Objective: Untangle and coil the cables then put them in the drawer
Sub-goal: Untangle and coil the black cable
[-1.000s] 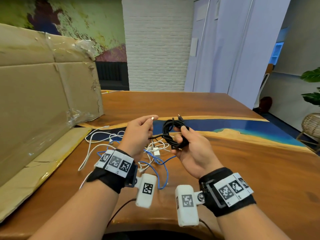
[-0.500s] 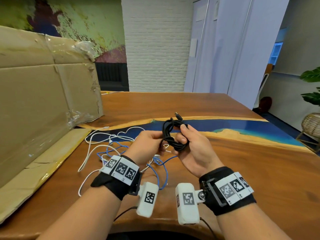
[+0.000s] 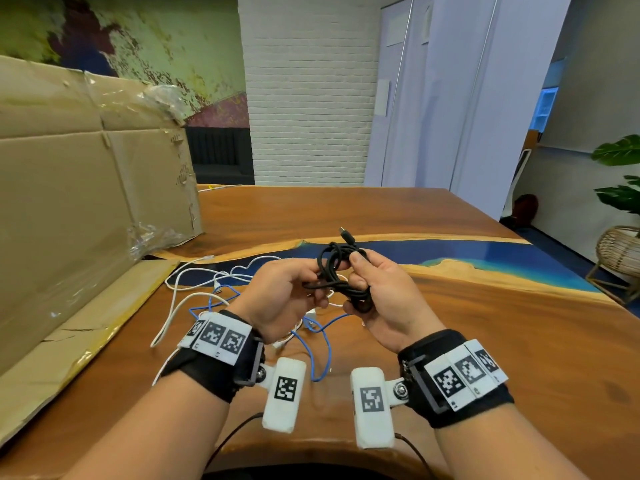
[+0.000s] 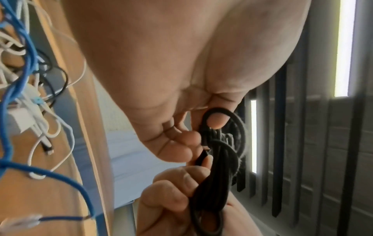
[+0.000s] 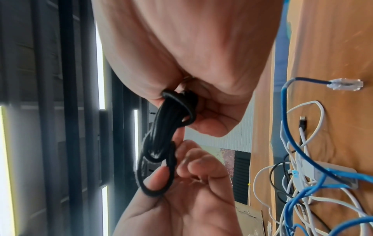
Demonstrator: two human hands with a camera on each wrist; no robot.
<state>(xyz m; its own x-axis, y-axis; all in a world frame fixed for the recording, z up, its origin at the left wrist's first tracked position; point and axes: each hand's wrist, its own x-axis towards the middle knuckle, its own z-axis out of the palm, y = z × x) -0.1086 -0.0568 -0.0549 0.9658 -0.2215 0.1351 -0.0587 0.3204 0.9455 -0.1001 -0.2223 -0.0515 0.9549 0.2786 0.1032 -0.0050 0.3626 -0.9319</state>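
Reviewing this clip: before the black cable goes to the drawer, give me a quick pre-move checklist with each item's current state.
1. Right hand grip on the black cable bundle: ok, fingers curled round it.
2. Left hand grip on the bundle: ok, pinching a loop.
3. Bundle coiled: ok, though loops look loose.
4. Free plug end tucked in: not ok, it sticks up.
5. Blue cable and white cables untangled: not ok, heaped on the table.
6. Drawer open: cannot tell, not in view.

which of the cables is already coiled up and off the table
The black cable, bundled in loops and held by both the left hand and right hand. The blue cable and white cables lie tangled on the table.
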